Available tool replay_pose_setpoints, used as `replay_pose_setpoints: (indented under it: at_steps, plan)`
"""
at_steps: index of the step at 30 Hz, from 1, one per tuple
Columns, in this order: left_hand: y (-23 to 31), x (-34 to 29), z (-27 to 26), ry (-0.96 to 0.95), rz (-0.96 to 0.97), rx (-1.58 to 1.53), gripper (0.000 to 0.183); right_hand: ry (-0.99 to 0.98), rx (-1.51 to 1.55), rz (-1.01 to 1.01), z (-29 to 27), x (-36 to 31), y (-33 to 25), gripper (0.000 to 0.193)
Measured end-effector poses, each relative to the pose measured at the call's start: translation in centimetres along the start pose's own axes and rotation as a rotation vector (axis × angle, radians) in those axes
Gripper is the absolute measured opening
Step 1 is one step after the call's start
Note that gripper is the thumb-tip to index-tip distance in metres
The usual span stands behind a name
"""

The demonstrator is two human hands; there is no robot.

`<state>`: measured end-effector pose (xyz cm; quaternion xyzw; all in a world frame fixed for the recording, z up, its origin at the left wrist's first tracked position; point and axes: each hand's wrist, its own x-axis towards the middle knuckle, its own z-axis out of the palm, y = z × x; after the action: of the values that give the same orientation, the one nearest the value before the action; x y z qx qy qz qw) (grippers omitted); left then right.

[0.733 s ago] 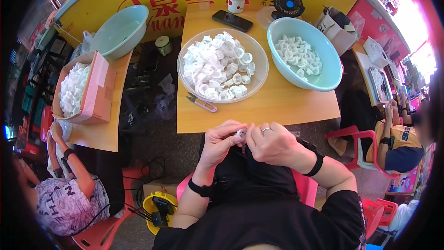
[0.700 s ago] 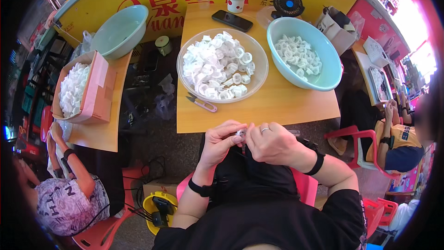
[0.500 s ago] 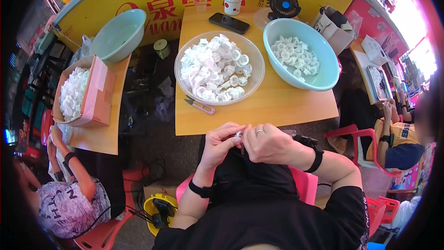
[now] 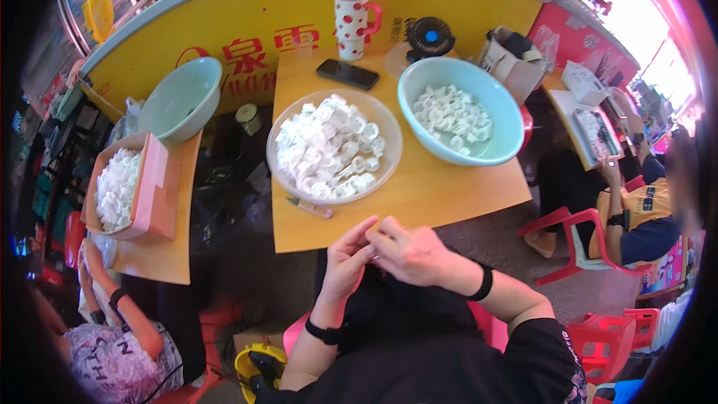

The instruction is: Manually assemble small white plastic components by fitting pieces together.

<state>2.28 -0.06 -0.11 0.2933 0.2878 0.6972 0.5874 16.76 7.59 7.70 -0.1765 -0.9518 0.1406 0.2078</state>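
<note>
My left hand (image 4: 345,260) and my right hand (image 4: 413,254) meet in front of the table's near edge, above my lap. Thumbs and fingertips of both are pinched together; whatever lies between them is too small and covered to make out. Just beyond, a clear round bowl (image 4: 275,176) holds a heap of small white plastic pieces (image 4: 318,146). Thread snips (image 4: 311,208) with a pale pink handle lie between that bowl and the near edge. To the right, a light blue basin (image 4: 502,123) contains more such white pieces (image 4: 453,115).
A black phone (image 4: 348,73), a red-dotted tumbler (image 4: 350,26) and a small black fan (image 4: 430,37) stand along the table's far side. At left, a cardboard box (image 4: 155,198) of white pieces and another basin (image 4: 183,101) occupy a side table. Other people sit left and right.
The view has shifted, so the table sits lower in the picture. My hands stay joined at the fingertips; the small white piece seen between them earlier is now hidden.
</note>
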Motion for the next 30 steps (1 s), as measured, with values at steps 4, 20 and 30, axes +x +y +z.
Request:
replay_pose_setpoints:
  at_steps: [4, 20, 30]
  plan:
    - [0.6, -0.4, -0.5, -0.148, -0.01, -0.141, 0.051, 0.042, 0.028, -0.051, -1.6, 0.8, 0.5, 0.034]
    - [0.3, 0.3, -1.8, -0.073, -0.066, 0.051, 0.037, 0.091, -0.307, 0.177, -2.3, 14.7, 10.1, 0.025]
    - [0.3, 0.6, -2.0, -0.046, -0.043, -0.009, 0.041, -0.091, -0.459, 0.366, -0.1, 16.0, 11.2, 0.024]
